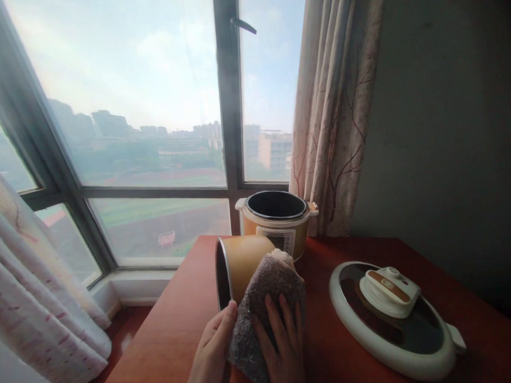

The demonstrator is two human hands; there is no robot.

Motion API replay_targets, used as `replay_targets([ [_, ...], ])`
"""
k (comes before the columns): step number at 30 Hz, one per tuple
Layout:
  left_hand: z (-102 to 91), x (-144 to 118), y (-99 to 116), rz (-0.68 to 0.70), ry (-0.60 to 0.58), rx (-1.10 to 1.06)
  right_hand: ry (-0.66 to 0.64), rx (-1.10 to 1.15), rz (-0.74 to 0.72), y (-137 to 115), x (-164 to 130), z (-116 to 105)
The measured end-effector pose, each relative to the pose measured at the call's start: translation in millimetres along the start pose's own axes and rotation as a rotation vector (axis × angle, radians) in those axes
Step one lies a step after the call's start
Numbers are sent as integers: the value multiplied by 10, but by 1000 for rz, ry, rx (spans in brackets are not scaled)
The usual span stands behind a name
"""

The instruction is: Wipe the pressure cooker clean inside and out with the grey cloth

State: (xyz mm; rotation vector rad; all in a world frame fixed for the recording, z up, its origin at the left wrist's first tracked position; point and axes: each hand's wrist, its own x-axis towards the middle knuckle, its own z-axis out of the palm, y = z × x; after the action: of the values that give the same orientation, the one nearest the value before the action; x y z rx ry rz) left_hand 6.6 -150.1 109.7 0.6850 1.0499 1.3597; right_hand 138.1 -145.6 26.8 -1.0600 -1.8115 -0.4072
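Inner pot [239,263] before cooker [277,221] (lid [392,321] lies right), all on table [168,336].

Hands wiping a cooker's inner pot

The left hand [211,351] is gripping the tipped inner pot [238,265] while the right hand [281,340] is pressing a grey cloth [266,304] against it on the red table [168,331].

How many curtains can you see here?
2: one curtain hangs right of the window, behind the cooker; the other curtain is at the lower left. More may be out of view.
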Motion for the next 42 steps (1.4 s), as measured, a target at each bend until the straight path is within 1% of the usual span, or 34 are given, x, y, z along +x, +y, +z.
replay_targets([
  [2, -9, 11, -11, -17, 30, -36, -8, 2, -38, 3, 63, -47],
  [5, -82, 87, -105, 3, 114, -75, -38, 21, -73, -19, 290, -164],
  [7, -159, 167, -195, 82, 173, -28, -54, 61, -44, -47, 477, -230],
  [9, -246, 247, -283, 192, 189, 94, -65, 105, -6, -64, 659, -267],
  [11, -338, 301, -357, 272, 139, 254, -89, 136, 11, -55, 829, -274],
  [14, -481, 327, -439, 359, -11, 477, -145, 161, 38, -3, 1062, -249],
  [16, -572, 333, -475, 437, -83, 586, -177, 160, 70, 28, 1201, -216],
  [18, -642, 354, -489, 484, -150, 651, -193, 148, 102, 40, 1317, -170],
  [20, -675, 391, -484, 494, -222, 675, -202, 131, 127, 35, 1398, -109],
  [22, -665, 428, -469, 491, -249, 671, -207, 117, 135, 22, 1437, -35],
  [24, -616, 446, -458, 490, -225, 651, -202, 108, 128, 9, 1432, 39],
  [27, -498, 420, -449, 470, -145, 570, -168, 101, 104, -12, 1346, 114],
  [32, -314, 319, -384, 405, -7, 329, -99, 89, 56, -87, 1030, 112],
  [36, -265, 254, -294, 347, 109, 150, -37, 76, 32, -193, 729, 88],
  [39, -254, 197, -224, 292, 148, 22, 14, 63, -2, -262, 529, 94],
  [42, -217, 120, -126, 165, 195, -150, 77, 96, -54, -290, 328, 130],
])
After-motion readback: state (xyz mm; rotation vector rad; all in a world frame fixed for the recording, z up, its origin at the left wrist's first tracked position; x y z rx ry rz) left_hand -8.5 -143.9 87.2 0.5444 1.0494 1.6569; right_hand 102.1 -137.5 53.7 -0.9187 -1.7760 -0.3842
